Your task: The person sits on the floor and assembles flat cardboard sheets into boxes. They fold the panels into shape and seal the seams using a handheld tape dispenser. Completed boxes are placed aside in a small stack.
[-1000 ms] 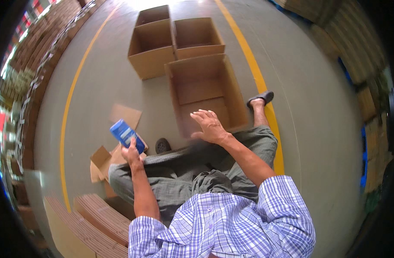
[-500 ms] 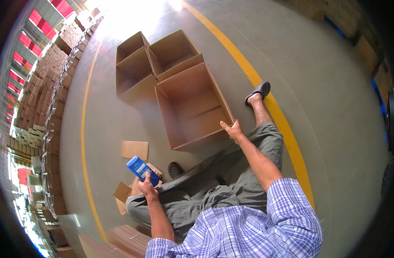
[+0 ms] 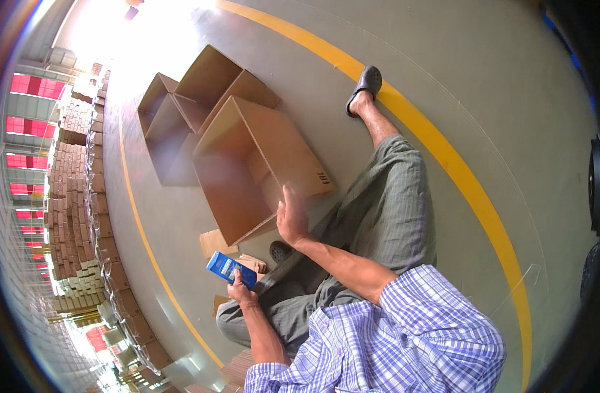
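Note:
A large open cardboard box (image 3: 283, 147) stands on the floor in front of me, tilted so that its printed outer right wall shows. Beside its near edge my right hand (image 3: 293, 219) is raised, fingers stretched out and slightly blurred. Whether it touches the cardboard I cannot tell. Lower and to the left, my left hand (image 3: 242, 292) grips a blue, flat, block-shaped object (image 3: 228, 267) with a pale label; its exact kind does not show. Flat cardboard pieces (image 3: 214, 242) lie on the floor just beyond that hand.
More open boxes (image 3: 211, 69) stand against the far side of the large one. Both my legs are spread on the floor, a dark clog (image 3: 367, 82) on the outstretched foot. Yellow floor lines (image 3: 457, 167) run along both sides. Stacked cardboard (image 3: 70, 196) lines the left; folded sheets (image 3: 239, 367) lie near me.
My right hand has let go of the box's right edge and moved left with its fingers opened. The large box has turned and tilted leftward. My left hand still holds the blue object. The view has swung.

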Demonstrator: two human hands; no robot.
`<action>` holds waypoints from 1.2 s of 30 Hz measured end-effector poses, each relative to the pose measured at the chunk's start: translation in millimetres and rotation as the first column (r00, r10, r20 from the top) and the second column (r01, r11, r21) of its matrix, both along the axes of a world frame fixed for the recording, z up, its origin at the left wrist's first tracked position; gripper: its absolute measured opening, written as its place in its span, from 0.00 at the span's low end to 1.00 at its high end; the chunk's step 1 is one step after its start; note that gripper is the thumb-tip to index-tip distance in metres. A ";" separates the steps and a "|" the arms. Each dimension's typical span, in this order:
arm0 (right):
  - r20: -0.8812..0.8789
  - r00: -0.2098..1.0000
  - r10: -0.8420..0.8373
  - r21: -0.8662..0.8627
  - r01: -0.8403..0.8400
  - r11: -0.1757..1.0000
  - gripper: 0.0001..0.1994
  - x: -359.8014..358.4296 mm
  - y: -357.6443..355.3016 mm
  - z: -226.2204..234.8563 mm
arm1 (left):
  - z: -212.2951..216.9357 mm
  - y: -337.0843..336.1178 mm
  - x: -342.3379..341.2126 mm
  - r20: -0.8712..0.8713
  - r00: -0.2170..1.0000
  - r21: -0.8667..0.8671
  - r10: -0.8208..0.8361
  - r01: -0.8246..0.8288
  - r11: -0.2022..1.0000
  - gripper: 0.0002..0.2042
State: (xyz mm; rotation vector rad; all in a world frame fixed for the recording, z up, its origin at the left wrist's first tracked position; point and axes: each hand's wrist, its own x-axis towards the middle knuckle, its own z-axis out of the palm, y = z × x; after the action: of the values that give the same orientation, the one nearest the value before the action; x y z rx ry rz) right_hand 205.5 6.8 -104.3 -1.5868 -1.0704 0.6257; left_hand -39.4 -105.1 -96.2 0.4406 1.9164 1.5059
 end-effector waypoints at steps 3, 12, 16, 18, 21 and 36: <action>-0.042 0.999 -0.017 -0.103 0.013 0.995 0.24 8.2 3.1 -15.3 | -0.8 -3.4 -3.0 0.007 1.000 -0.015 0.001 -0.001 1.000 0.11; -0.416 0.903 -0.109 -0.617 -0.193 0.763 0.24 76.8 57.4 -78.8 | 30.7 -2.8 -12.9 0.030 0.999 0.199 0.032 -0.037 0.979 0.12; -0.499 0.861 -0.098 -0.506 -0.198 0.840 0.21 104.0 63.2 -78.4 | 89.9 -12.9 -41.5 -0.128 0.984 0.376 0.126 -0.069 0.924 0.11; -0.506 0.857 -0.100 -0.507 -0.202 0.838 0.20 130.1 66.7 -76.8 | 112.3 -27.1 -57.3 -0.224 0.962 0.365 0.159 -0.069 0.929 0.10; -0.457 0.886 -0.078 -0.486 -0.175 0.856 0.19 160.8 75.1 -77.1 | 116.9 -48.0 -77.8 -0.276 0.916 0.383 0.291 -0.173 0.907 0.12; -0.411 0.911 -0.020 -0.460 -0.189 0.868 0.19 189.6 160.6 -86.7 | -61.1 -184.6 -98.9 -0.315 0.849 0.010 0.424 -0.444 0.896 0.22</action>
State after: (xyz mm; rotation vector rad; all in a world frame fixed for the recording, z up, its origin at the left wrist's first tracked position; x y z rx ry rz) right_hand 395.1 167.4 -191.1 -1.7319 -0.6968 1.3120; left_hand -138.3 -289.7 -157.3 0.2285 2.4308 1.7306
